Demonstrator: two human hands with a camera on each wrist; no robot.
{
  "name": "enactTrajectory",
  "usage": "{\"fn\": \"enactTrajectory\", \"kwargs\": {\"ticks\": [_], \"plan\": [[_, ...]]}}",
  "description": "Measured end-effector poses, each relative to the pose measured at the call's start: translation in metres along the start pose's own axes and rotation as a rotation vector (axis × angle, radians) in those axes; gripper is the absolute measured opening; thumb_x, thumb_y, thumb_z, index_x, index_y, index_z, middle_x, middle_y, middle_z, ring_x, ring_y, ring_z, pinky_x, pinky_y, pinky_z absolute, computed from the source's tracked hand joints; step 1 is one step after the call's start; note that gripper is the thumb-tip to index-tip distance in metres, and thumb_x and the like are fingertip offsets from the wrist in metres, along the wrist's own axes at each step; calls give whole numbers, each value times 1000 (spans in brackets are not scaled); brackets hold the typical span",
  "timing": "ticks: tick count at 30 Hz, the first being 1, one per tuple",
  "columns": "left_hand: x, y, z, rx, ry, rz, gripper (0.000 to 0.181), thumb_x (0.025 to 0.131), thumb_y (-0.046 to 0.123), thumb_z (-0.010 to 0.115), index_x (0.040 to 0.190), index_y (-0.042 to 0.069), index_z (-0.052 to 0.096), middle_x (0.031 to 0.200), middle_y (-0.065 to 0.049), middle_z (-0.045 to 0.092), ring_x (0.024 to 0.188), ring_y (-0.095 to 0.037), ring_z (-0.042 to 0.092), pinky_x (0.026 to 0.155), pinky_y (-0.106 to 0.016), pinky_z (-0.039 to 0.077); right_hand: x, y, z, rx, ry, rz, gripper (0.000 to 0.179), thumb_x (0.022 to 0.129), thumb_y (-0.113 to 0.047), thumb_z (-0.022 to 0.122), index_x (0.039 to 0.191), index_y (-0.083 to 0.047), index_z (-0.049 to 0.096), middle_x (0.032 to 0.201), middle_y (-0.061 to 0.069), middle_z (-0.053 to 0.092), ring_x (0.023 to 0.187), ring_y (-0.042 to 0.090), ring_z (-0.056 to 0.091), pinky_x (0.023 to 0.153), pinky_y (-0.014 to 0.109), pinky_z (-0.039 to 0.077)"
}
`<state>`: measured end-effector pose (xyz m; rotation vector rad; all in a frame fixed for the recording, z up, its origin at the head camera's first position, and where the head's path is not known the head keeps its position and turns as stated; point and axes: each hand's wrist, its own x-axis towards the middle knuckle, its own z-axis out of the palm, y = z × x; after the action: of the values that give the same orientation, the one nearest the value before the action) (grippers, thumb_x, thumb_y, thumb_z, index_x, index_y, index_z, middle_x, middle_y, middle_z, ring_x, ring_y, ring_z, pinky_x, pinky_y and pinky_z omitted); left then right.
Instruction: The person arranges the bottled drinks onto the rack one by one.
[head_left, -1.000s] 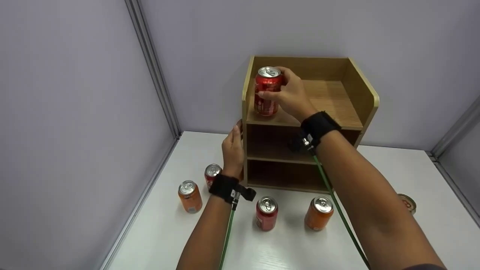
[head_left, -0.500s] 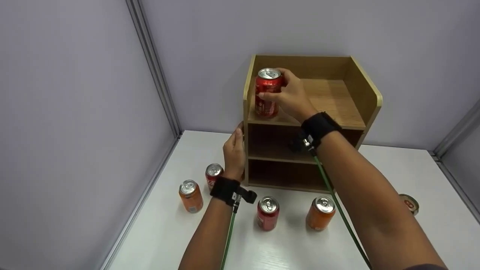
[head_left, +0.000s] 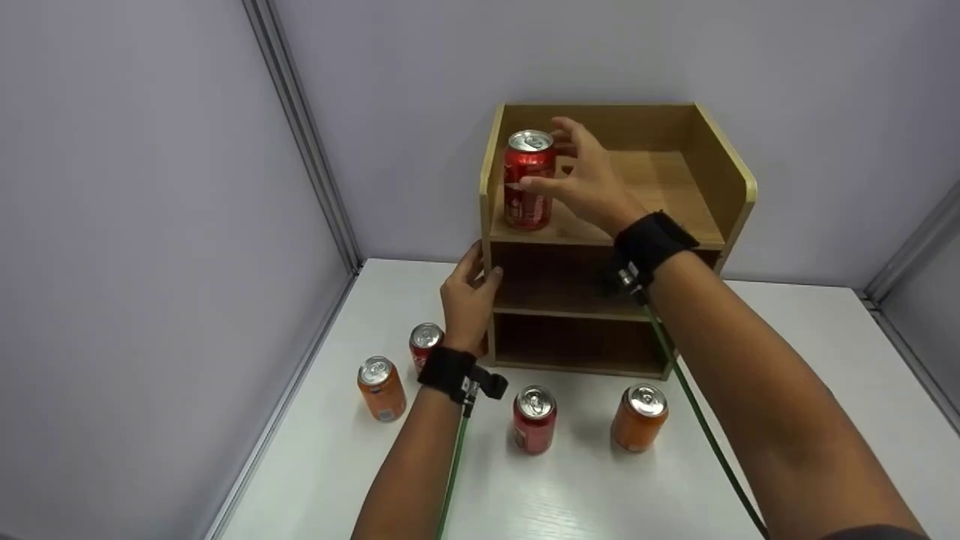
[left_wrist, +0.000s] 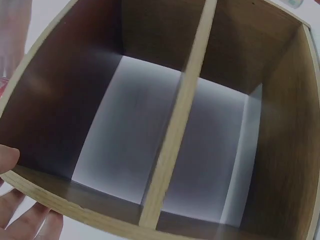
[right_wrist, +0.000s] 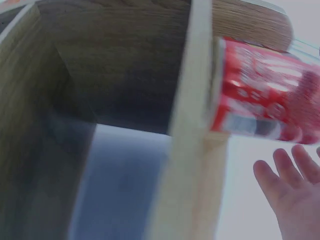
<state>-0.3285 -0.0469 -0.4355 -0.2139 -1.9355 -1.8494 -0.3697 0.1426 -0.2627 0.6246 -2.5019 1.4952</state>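
A red soda can (head_left: 528, 206) stands upright at the left front of the top board of a small wooden shelf (head_left: 660, 187). My right hand (head_left: 589, 180) is beside it with fingers spread, thumb in front and fingertips behind. In the right wrist view, a gap shows between the fingers (right_wrist: 290, 172) and the red can (right_wrist: 260, 90). Low on the shelf's left side, my left hand (head_left: 466, 304) grips the side panel. The left wrist view shows its thumb (left_wrist: 7, 159) over the panel's front edge and the fingers outside.
An orange can (head_left: 382, 394) and a red can (head_left: 425, 345) stand on the white table (head_left: 315, 457) left of the shelf. Another red can (head_left: 534, 427) and an orange can (head_left: 637, 424) stand in front. Walls rise behind and to the left.
My right hand has opened off the red can and drawn slightly right, leaving the can on the top board. The left thumb has moved round onto the side panel's front edge.
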Motion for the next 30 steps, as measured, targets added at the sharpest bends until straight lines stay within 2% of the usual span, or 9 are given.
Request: {"fn": "enactTrajectory", "kwargs": {"ticks": [4, 8, 11, 14, 20, 23, 26, 30], "plan": [[1, -8, -3, 94, -1, 30, 55, 97, 8, 73, 149, 5, 58, 146, -19, 64, 131, -37, 67, 102, -40, 59, -20, -10, -18, -97, 65, -103, 92, 89, -28, 86, 162, -12, 33, 158, 13, 46, 147, 29, 48, 122, 47, 42], [0, -14, -9, 170, 8, 56, 55, 95, 8, 75, 148, 5, 59, 143, -20, 66, 126, -38, 69, 99, -41, 61, -49, -18, -37, -150, 101, -185, 89, 87, -22, 88, 160, -12, 39, 155, 11, 50, 145, 29, 49, 121, 46, 45], [0, -18, -15, 202, 17, 61, 56, 95, 8, 76, 148, 5, 59, 142, -21, 67, 125, -39, 70, 98, -41, 61, -71, -16, -50, -181, 113, -239, 88, 85, -15, 89, 158, -12, 42, 155, 10, 51, 145, 29, 50, 120, 47, 46], [1, -22, -21, 224, 27, 68, 56, 94, 7, 76, 147, 4, 59, 140, -22, 68, 123, -39, 71, 97, -42, 61, -94, -9, -62, -218, 123, -273, 88, 83, -10, 90, 158, -10, 43, 154, 8, 53, 143, 25, 51, 119, 41, 46], [-2, -32, -35, 258, 36, 51, 53, 96, 6, 73, 147, 3, 59, 140, -23, 67, 120, -41, 72, 97, -44, 61, -141, 18, -69, -241, 160, -278, 86, 82, -2, 89, 156, -8, 46, 149, 9, 59, 136, 1, 53, 110, 10, 44], [-4, -38, -40, 256, 37, 20, 53, 98, 10, 72, 148, 2, 58, 140, -25, 66, 120, -41, 72, 98, -43, 61, -161, 37, -63, -266, 149, -294, 84, 80, 1, 89, 153, -4, 49, 145, 15, 61, 132, -6, 51, 107, 6, 43], [-6, -42, -42, 263, 34, 3, 53, 98, 12, 72, 148, 2, 58, 140, -26, 67, 119, -42, 72, 97, -44, 61, -177, 60, -53, -306, 108, -300, 83, 77, 0, 91, 150, 0, 50, 141, 19, 63, 130, -3, 53, 106, 4, 42], [-9, -45, -44, 281, 21, -3, 52, 97, 9, 72, 147, 2, 58, 138, -26, 67, 119, -41, 72, 97, -45, 61, -199, 96, -37, -345, 33, -256, 81, 77, -5, 93, 147, -2, 53, 138, 18, 65, 128, 14, 60, 105, 8, 46]]}}
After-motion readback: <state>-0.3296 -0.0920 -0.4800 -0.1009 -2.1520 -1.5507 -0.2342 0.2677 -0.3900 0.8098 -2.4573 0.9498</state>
